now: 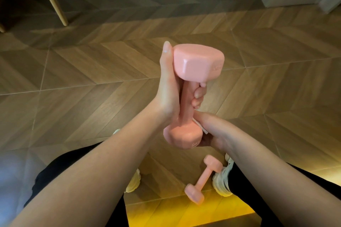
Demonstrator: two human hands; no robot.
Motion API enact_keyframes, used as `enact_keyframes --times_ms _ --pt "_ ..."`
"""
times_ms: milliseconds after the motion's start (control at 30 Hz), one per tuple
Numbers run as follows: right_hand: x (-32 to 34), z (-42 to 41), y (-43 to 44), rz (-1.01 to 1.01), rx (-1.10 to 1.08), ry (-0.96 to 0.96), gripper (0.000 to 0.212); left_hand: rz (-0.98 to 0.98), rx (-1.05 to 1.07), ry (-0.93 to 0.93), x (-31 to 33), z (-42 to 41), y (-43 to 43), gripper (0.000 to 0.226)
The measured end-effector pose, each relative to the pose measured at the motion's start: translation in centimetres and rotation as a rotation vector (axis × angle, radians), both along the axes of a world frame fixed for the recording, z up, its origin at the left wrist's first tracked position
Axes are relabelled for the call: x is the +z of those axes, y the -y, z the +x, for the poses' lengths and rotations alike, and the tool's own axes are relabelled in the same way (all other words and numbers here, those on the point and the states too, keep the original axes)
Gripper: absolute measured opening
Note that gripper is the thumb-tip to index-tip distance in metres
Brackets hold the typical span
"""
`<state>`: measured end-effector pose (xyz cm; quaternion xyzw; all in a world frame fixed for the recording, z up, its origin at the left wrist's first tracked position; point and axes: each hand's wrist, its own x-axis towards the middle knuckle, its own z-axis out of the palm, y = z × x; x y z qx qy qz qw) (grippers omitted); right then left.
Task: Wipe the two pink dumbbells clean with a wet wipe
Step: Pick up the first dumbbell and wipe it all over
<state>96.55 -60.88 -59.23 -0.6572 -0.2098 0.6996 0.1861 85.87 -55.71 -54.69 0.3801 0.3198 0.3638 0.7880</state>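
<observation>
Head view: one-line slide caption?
Left hand holds pink dumbbell upright; right hand presses wet wipe near its lower head; second dumbbell on floor.

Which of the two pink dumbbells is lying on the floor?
The smaller-looking pink dumbbell between the white shoes; the other dumbbell is held upright in both hands.

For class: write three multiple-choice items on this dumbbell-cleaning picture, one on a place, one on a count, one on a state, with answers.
1. Where is the second dumbbell?
A. on the floor by a shoe
B. on a shelf
C. in a hand

2. How many pink dumbbells show?
A. one
B. two
C. three

3. How is the held dumbbell posed?
A. flat on the floor
B. raised, roughly upright
C. inside a box

Answers: 1 A, it lies beside the white shoe. 2 B, one held, one on the floor. 3 B, the left hand grips its handle while the right hand presses the wipe near its lower head.
</observation>
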Motion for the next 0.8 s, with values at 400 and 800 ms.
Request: enact_keyframes --times_ms 400,800 --pt "0.6 -0.2 0.7 0.049 -0.169 -0.174 0.026 -0.004 -0.032 -0.016 -0.2 -0.6 -0.9 0.1" --pt "-0.6 -1.2 -0.2 0.01 -0.154 0.061 0.02 0.008 0.091 -0.076 -0.3 0.6 0.1 0.086"
